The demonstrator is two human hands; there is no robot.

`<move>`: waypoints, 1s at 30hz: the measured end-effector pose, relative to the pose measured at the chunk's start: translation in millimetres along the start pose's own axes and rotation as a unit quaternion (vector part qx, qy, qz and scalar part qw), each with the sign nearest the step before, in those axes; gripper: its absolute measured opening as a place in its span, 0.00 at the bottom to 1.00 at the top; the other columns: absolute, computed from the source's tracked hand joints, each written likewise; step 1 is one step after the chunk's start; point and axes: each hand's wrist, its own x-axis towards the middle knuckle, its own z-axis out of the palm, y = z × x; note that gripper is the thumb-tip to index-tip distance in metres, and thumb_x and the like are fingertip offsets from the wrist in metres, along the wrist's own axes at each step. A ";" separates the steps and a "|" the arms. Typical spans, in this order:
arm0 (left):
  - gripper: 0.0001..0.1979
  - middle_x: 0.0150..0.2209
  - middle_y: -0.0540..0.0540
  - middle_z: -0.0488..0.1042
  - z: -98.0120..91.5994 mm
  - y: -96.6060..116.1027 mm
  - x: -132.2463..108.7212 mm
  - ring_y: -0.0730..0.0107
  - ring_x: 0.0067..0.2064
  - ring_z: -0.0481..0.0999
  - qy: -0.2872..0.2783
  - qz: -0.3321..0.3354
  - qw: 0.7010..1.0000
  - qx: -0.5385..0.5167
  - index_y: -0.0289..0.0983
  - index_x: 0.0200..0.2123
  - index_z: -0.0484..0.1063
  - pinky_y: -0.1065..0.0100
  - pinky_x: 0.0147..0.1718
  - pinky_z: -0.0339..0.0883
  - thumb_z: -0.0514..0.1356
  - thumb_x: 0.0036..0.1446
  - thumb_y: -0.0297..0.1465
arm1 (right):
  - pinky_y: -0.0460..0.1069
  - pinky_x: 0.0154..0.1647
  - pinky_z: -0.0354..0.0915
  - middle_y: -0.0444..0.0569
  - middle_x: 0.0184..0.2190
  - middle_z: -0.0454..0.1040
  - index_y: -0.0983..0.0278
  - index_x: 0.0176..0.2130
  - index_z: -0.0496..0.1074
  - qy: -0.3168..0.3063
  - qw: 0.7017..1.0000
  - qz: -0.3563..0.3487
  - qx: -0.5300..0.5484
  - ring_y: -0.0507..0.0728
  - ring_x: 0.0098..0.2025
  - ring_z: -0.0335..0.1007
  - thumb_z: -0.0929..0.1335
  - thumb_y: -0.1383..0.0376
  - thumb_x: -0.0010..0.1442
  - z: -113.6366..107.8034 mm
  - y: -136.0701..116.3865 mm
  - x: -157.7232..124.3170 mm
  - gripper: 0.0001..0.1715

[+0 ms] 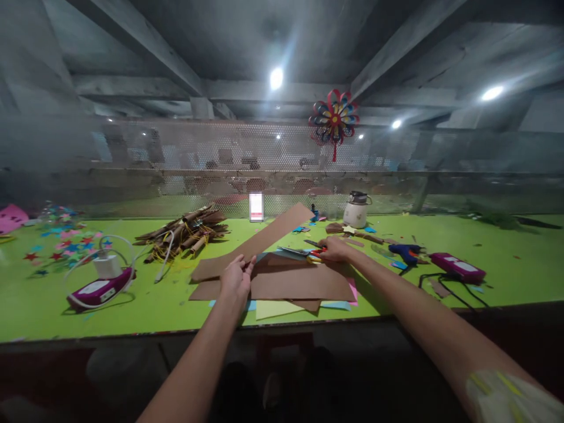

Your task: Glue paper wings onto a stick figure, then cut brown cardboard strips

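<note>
Brown paper sheets [304, 283] lie near the table's front edge, over yellow, blue and pink paper. A long brown strip [271, 234] slants across them toward the back. My left hand [237, 281] rests at the strip's lower edge, thumb and fingers close together on the paper. Red-handled scissors [304, 252] are in my right hand [333, 249], its fingers closed round the handles. Their blades point left, above the brown sheets and right of the strip, and look parted.
Bundled brown rolls [189, 232], paper stars [73, 247] and a purple power strip [103, 288] are left. A phone [256, 207] stands behind. A jug [356, 210], blue glue gun [406, 254] and another purple power strip [457, 268] with black cable are right.
</note>
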 end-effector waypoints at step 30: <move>0.10 0.30 0.47 0.71 -14.2 -4.3 5.9 0.75 0.31 0.71 0.020 0.076 0.993 -0.092 0.35 0.25 0.71 0.67 0.39 0.68 0.56 0.43 0.16 | 0.49 0.39 0.61 0.51 0.38 0.75 0.60 0.46 0.74 0.034 0.987 -0.143 -0.065 0.58 0.39 0.68 0.67 0.59 0.54 45.6 -40.5 -66.9 0.19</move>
